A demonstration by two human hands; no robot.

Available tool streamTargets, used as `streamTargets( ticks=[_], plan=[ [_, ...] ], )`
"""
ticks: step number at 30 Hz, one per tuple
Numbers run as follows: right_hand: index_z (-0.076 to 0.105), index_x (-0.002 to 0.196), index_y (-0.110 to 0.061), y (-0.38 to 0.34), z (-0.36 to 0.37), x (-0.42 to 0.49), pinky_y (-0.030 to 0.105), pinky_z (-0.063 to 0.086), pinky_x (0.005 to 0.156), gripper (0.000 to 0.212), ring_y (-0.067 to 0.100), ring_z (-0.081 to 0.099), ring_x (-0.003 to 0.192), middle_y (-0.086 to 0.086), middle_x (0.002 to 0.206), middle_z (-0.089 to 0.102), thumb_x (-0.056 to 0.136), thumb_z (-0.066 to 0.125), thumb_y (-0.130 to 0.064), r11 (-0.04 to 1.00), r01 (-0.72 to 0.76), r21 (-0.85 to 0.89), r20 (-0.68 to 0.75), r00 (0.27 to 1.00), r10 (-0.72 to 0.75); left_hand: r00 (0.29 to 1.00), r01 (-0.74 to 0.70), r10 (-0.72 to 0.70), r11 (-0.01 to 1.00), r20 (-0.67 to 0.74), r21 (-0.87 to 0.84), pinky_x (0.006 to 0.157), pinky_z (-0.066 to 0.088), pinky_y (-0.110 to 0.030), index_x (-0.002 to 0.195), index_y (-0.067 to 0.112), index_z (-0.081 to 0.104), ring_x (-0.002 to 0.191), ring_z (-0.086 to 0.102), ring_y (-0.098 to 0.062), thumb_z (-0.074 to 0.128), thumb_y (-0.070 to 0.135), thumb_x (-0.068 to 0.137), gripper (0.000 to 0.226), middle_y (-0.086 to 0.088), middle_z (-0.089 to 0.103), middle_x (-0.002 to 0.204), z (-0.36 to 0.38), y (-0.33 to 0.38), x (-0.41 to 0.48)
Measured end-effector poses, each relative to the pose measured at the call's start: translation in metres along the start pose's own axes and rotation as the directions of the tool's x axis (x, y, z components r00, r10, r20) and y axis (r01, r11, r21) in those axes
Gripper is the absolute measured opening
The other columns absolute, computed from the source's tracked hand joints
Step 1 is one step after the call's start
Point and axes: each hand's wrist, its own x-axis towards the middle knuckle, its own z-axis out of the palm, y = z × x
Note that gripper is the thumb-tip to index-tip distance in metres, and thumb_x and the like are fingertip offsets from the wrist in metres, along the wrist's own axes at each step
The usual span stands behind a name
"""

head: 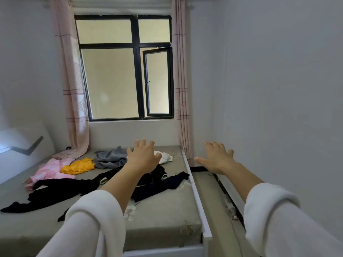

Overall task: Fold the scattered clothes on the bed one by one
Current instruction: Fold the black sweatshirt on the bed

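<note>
Loose clothes lie scattered on the grey bed [163, 216]. At the far left a pink garment [48, 170] touches a yellow one [78, 166]. A grey garment [111, 157] and a white one [166, 157] lie near the window wall. Long black garments [61, 191] sprawl across the middle, and another black piece [163, 182] reaches the right edge. My left hand [143, 155] hovers above the black and white clothes, fingers spread, holding nothing. My right hand [216, 157] is stretched out over the gap beside the bed, also open and empty.
A white bed rail [196, 197] runs along the right side, with a narrow gap [220, 201] between it and the right wall. Pink curtains [74, 108] hang at both sides of the black-framed window [136, 71]. A white headboard [20, 145] stands at the left.
</note>
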Motion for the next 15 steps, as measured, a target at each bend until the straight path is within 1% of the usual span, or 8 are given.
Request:
streamTargets(
  ticks=[5,8,11,13,15],
  plan=[
    [0.011,0.151,-0.019,0.041,0.012,0.053,0.057,0.017,0.111,0.077,0.026,0.017,0.142,0.004,0.157,0.019,0.092,0.04,-0.059,1.0,0.02,-0.021,0.016,1.0,-0.02,1.0,0.023,-0.023,1.0,0.01,-0.012,0.114,0.019,-0.057,0.146,0.021,0.027,0.144,0.013,-0.03,0.038,0.041,0.097,0.055,-0.009,0.022,0.156,0.036,0.032,0.056],
    [0.016,0.15,-0.019,0.073,0.015,0.093,0.057,0.019,0.109,0.074,0.026,0.02,0.141,0.004,0.155,0.023,0.092,0.042,-0.058,0.998,0.04,-0.041,0.016,0.999,-0.039,0.999,0.043,-0.042,0.998,0.01,-0.049,0.113,0.02,-0.057,0.146,0.021,0.028,0.144,0.014,-0.029,0.039,0.04,0.096,0.055,-0.009,0.023,0.156,0.058,0.06,0.095],
    [0.018,0.149,-0.019,0.105,0.021,0.136,0.056,0.02,0.109,0.073,0.026,0.022,0.14,0.004,0.153,0.025,0.091,0.043,-0.056,0.998,0.041,-0.048,0.006,0.999,-0.041,0.999,0.045,-0.046,0.995,-0.012,-0.086,0.109,0.026,-0.054,0.144,0.02,0.032,0.141,0.021,-0.028,0.04,0.038,0.095,0.053,-0.008,0.03,0.152,0.084,0.087,0.13],
    [0.017,0.15,-0.019,0.123,0.029,0.163,0.056,0.02,0.109,0.074,0.026,0.022,0.14,0.005,0.154,0.025,0.091,0.043,-0.056,0.998,0.038,-0.042,0.01,0.999,-0.038,0.999,0.044,-0.047,0.994,-0.024,-0.095,0.105,0.029,-0.051,0.141,0.019,0.037,0.136,0.026,-0.028,0.041,0.038,0.093,0.051,-0.008,0.035,0.148,0.101,0.103,0.15],
    [0.014,0.151,-0.019,0.14,0.042,0.187,0.056,0.02,0.109,0.075,0.027,0.021,0.14,0.005,0.154,0.024,0.091,0.043,-0.056,0.999,0.04,-0.033,0.028,0.999,-0.039,0.998,0.056,-0.058,0.993,-0.019,-0.104,0.104,0.03,-0.051,0.138,0.018,0.04,0.135,0.027,-0.028,0.041,0.037,0.093,0.049,-0.008,0.038,0.145,0.118,0.114,0.173]
  ],
)
